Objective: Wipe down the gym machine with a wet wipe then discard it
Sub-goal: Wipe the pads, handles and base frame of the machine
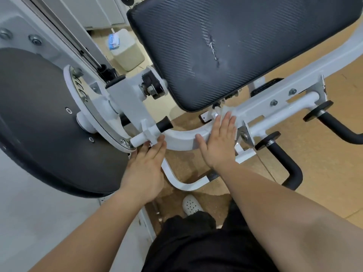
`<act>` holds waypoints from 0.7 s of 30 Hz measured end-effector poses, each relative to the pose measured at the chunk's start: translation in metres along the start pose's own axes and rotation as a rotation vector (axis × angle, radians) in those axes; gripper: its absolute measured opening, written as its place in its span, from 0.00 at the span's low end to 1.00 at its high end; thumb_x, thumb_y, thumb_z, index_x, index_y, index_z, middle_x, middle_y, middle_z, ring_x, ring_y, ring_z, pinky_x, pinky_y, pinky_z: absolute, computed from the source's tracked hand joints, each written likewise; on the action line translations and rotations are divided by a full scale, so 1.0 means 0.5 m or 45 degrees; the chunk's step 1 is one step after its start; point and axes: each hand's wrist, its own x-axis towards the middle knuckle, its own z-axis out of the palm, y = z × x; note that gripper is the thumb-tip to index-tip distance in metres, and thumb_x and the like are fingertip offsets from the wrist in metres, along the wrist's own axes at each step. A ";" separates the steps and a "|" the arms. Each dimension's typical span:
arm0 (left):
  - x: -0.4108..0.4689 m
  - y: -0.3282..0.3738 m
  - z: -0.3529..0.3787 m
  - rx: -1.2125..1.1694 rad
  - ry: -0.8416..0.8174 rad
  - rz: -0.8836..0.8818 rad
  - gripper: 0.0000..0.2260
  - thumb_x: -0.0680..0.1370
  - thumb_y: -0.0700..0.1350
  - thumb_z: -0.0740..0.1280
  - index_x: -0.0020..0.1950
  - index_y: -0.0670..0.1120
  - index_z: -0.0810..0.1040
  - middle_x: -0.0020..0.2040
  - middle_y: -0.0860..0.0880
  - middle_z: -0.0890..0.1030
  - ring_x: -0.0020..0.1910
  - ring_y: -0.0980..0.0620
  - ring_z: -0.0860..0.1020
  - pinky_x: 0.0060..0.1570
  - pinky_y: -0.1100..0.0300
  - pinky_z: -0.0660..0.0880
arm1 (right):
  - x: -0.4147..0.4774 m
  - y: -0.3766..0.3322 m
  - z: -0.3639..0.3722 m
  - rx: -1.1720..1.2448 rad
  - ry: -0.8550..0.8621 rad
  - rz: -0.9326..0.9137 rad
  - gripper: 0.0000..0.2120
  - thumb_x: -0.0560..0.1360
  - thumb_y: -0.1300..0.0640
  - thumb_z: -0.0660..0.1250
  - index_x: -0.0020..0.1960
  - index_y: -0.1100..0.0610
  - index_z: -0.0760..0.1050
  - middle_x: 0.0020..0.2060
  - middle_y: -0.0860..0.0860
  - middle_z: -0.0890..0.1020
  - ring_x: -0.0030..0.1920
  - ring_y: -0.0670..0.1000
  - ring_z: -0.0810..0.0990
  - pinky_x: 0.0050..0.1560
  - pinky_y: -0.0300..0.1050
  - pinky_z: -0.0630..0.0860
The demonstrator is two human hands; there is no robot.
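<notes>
On the frame (pixel 182 138), right hand (pixel 220 148) flat

Bright, even indoor light, soft shadows; wide-angle bending at edges (straight lines curve), slight blur

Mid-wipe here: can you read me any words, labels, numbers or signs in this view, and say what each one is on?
No text here can be read.
Blue and white pack on the jug: printed, but too blurred to read.
Round plate beside the black disc: small marks, too small to read.
Dark patch on the lower white tube: possibly a sticker, blurred.
</notes>
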 end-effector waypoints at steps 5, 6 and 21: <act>-0.008 0.003 -0.026 0.017 -0.041 -0.003 0.34 0.83 0.45 0.57 0.84 0.49 0.42 0.83 0.55 0.35 0.82 0.45 0.45 0.79 0.49 0.53 | -0.090 -0.097 0.066 -0.090 -0.128 -0.371 0.45 0.81 0.30 0.40 0.80 0.64 0.30 0.77 0.65 0.28 0.78 0.64 0.25 0.79 0.61 0.32; -0.008 0.006 -0.027 0.025 -0.045 -0.002 0.33 0.83 0.45 0.57 0.84 0.49 0.42 0.83 0.55 0.35 0.82 0.45 0.45 0.78 0.49 0.53 | -0.104 -0.099 0.076 -0.089 -0.169 -0.485 0.44 0.81 0.30 0.41 0.79 0.63 0.29 0.77 0.63 0.27 0.78 0.62 0.24 0.80 0.60 0.32; -0.037 0.003 -0.007 -0.096 0.047 -0.029 0.33 0.80 0.39 0.58 0.83 0.44 0.48 0.84 0.46 0.48 0.82 0.46 0.47 0.80 0.50 0.49 | -0.124 -0.098 0.110 0.152 -0.061 -0.357 0.47 0.79 0.27 0.37 0.80 0.64 0.32 0.78 0.64 0.31 0.78 0.63 0.27 0.80 0.60 0.33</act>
